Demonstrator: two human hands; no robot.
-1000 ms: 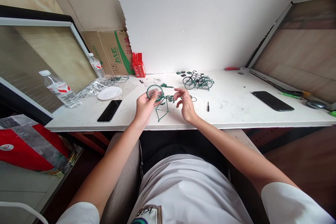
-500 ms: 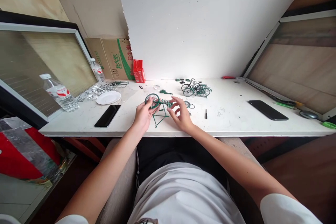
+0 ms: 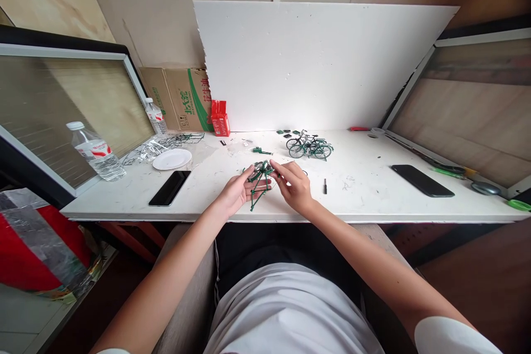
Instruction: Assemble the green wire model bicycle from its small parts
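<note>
Above the front of the white table (image 3: 357, 199), both hands hold a partly built green model bicycle (image 3: 259, 192). My left hand (image 3: 235, 193) has its thumb on the wheel side and its fingers stretched beneath. My right hand (image 3: 296, 187) pinches the model near its upper right end; the exact spot is hidden by the fingers. The bare green frame tubes point down toward me. Behind the hands lies a small green part (image 3: 263, 150). Two or so finished model bicycles (image 3: 311, 148) stand farther back, and a small screwdriver (image 3: 325, 186) lies to the right.
At left are a black phone (image 3: 170, 188), a white plate (image 3: 172, 159), water bottles (image 3: 97, 152) and empty-looking part sprues (image 3: 182, 139). A red box (image 3: 220, 118) stands before a carton (image 3: 182, 99). Another phone (image 3: 422, 180) lies right; a white board (image 3: 323, 66) leans behind.
The model has been turned, so its wheel now shows nearly edge-on between the hands. My right fingers have closed on it, having been spread beside it before. The view has tilted slightly.
</note>
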